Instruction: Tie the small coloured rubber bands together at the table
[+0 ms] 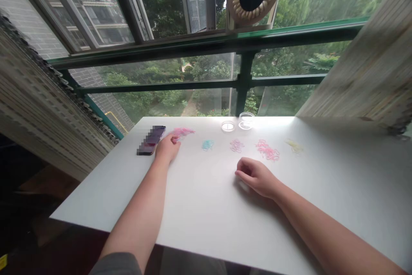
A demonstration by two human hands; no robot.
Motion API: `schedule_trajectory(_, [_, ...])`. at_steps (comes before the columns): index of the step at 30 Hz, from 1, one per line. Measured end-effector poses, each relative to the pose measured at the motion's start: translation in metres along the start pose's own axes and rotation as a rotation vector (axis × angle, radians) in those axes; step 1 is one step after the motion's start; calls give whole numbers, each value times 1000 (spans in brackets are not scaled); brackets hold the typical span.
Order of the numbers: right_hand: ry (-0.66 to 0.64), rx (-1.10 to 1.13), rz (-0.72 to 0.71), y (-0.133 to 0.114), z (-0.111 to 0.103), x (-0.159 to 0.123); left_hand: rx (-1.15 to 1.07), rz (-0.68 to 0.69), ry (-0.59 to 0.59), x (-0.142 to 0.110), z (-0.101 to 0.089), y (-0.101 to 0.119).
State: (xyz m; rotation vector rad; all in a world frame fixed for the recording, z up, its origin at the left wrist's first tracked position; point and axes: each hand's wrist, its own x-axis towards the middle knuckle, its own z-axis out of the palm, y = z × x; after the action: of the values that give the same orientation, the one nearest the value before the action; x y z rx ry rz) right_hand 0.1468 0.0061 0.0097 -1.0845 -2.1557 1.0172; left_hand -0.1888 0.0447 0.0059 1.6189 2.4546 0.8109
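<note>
- The left hand (167,147) was curled, its fingertips at the far-left heap (183,131) of mostly pink strands; whether it had hold of any, I could not tell.
- The right hand (255,176) was half curled above the white table (199,210), a gap between thumb and fingers; nothing showed in its hold.
- The likeliest mishap was mixed or scattered strands, caused by a sleeve-free forearm or knuckle sweeping sideways; tangled loops could also have dragged neighbours along.
- The clear cup (246,121) and shallow clear dish (228,126) stood near the far edge; a careless reach could have tipped or pushed them over.
- Counted: two hands; five heaps, with blue (207,144), lilac (237,145), pink (268,150) and yellow (295,146) in a row rightward of the first; one cup; one dish; one phone (157,136) beside the left hand; single strands were too fine to count.
</note>
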Motion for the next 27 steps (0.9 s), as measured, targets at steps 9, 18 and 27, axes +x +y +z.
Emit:
schedule_trajectory(9, [3, -2, -2, 2, 1, 2, 27, 55, 10, 4, 5, 5])
schedule_trajectory(18, [13, 13, 1, 0, 1, 2, 66, 131, 55, 8, 11, -1])
schedule_trajectory(27, [14, 32, -2, -1, 2, 2, 36, 166, 109, 8, 6, 2])
